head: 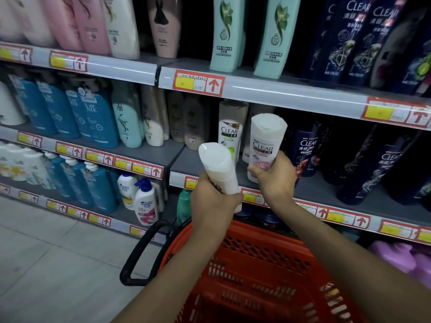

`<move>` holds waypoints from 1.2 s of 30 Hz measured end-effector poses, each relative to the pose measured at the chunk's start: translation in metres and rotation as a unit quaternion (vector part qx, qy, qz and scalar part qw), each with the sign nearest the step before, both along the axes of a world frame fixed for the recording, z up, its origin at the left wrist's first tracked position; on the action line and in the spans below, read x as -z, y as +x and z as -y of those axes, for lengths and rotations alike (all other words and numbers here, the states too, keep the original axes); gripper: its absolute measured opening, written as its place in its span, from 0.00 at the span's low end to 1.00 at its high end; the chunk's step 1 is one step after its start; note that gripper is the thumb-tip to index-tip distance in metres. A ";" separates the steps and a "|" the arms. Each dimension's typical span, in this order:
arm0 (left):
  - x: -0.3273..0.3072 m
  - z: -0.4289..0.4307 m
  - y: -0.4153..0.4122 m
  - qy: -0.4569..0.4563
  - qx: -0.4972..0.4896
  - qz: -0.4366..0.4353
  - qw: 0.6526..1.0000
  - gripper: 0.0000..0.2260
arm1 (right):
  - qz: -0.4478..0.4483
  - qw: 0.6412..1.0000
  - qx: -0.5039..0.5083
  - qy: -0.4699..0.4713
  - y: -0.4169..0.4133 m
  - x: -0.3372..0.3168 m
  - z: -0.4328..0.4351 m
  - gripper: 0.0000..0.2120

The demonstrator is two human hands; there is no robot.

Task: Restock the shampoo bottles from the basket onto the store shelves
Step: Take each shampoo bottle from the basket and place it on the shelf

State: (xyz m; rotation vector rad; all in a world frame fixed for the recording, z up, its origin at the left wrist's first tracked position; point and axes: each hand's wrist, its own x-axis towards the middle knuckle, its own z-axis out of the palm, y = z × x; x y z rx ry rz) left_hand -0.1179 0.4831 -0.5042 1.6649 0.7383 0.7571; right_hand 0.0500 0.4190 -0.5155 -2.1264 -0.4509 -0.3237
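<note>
Holding one bottle apiece, the hands are partway through restocking. The right hand (275, 176) grips a white plastic CLEAR shampoo bottle with a pink label (264, 143) by its lower end, upright at the grey middle shelf (326, 192), near a white green-labelled CLEAR bottle (229, 138); whether its base touches the shelf I cannot tell. The left hand (213, 206) is wrapped round a plain white plastic bottle (218, 164), tilted above the red plastic mesh basket (256, 276). The basket's visible part shows no bottles, so these two are probably the last.
</note>
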 end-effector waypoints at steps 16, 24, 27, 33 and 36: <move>0.008 -0.023 -0.053 -0.016 -0.101 -0.042 0.994 0.26 | 0.013 0.980 -0.196 -0.009 -0.068 -0.025 -0.085 0.24; 0.012 -0.047 -0.069 -0.016 -0.111 -0.075 0.991 0.26 | -0.014 0.986 -0.165 -0.017 -0.053 -0.022 -0.149 0.27; 0.014 -0.054 -0.069 -0.015 -0.107 -0.076 0.991 0.26 | -0.017 0.987 -0.156 -0.020 -0.048 -0.016 -0.159 0.29; 0.018 -0.059 -0.063 -0.012 -0.104 -0.079 0.991 0.27 | -0.015 0.988 -0.143 -0.053 -0.045 0.000 -0.165 0.27; 0.021 -0.060 -0.062 -0.009 -0.105 -0.082 0.991 0.27 | -0.009 0.986 -0.148 -0.072 -0.048 0.001 -0.167 0.27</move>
